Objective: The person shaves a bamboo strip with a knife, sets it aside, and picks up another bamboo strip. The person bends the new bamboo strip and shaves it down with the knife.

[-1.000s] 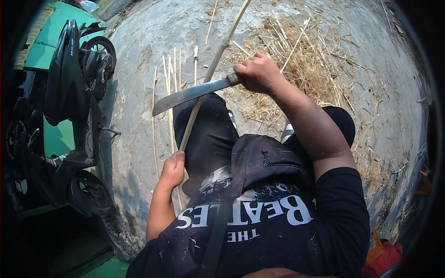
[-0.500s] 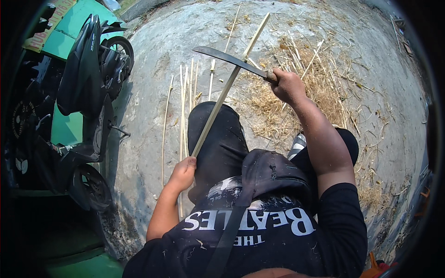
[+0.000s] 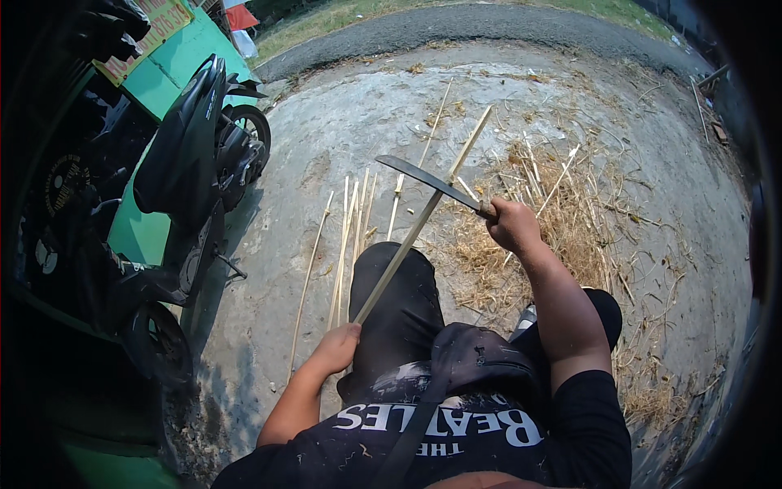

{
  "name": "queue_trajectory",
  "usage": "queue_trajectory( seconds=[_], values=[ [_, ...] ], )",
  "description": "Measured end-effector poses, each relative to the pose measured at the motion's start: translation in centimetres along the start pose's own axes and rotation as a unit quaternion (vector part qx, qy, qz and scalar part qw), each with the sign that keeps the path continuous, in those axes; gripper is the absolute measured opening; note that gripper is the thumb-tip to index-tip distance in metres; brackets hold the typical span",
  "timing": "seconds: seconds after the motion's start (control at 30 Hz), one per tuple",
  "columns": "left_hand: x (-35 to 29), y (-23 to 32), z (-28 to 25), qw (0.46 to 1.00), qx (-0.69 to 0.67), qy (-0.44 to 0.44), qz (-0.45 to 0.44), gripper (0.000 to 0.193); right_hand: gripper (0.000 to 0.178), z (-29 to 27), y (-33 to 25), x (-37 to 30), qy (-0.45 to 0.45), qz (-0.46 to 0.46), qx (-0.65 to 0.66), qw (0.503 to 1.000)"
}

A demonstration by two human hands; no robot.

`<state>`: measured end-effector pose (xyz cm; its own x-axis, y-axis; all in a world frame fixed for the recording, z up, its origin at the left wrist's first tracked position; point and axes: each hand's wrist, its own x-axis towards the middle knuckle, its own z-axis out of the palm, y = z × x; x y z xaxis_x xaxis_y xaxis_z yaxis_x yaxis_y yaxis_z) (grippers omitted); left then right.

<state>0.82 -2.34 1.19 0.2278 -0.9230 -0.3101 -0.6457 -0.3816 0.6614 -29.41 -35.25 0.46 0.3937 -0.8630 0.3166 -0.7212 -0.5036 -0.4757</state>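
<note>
My left hand (image 3: pixel 338 349) is closed round the near end of a long, pale wooden strip (image 3: pixel 399 259), perhaps bamboo. The strip slants up and away to the right across my bent left knee. In my right hand (image 3: pixel 515 225) is the short wooden handle of a machete (image 3: pixel 419 174). Its dark, curved blade points left and crosses the strip in its upper half, seeming to touch it. The strip's far end sticks out past the blade.
Several pale strips (image 3: pixel 342 244) lie on the concrete ground (image 3: pixel 269 326) left of my knee. A heap of straw-coloured shavings (image 3: pixel 562 220) spreads on the right. At left stands a black motorbike (image 3: pixel 191 155) beside a green panel (image 3: pixel 134 228). A paved road (image 3: pixel 489 33) runs across the back.
The head view has tilted up, so the scene sits lower and the road shows. My hands keep their grips, with the blade still across the strip at nearly the same place.
</note>
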Motion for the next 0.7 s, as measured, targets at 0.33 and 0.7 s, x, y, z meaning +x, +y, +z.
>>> queue_trajectory(
  seconds=[0.33,0.7],
  values=[
    [0.3,-1.3,-0.6,0.998,-0.041,-0.042,-0.037,0.048,0.016,0.0,0.6,0.2,-0.01,0.017,0.005,1.0],
    [-0.4,0.9,-2.1,0.995,0.002,-0.047,-0.093,0.049,0.014,0.2,0.9,0.1,0.045,0.028,0.027,0.998]
  ],
)
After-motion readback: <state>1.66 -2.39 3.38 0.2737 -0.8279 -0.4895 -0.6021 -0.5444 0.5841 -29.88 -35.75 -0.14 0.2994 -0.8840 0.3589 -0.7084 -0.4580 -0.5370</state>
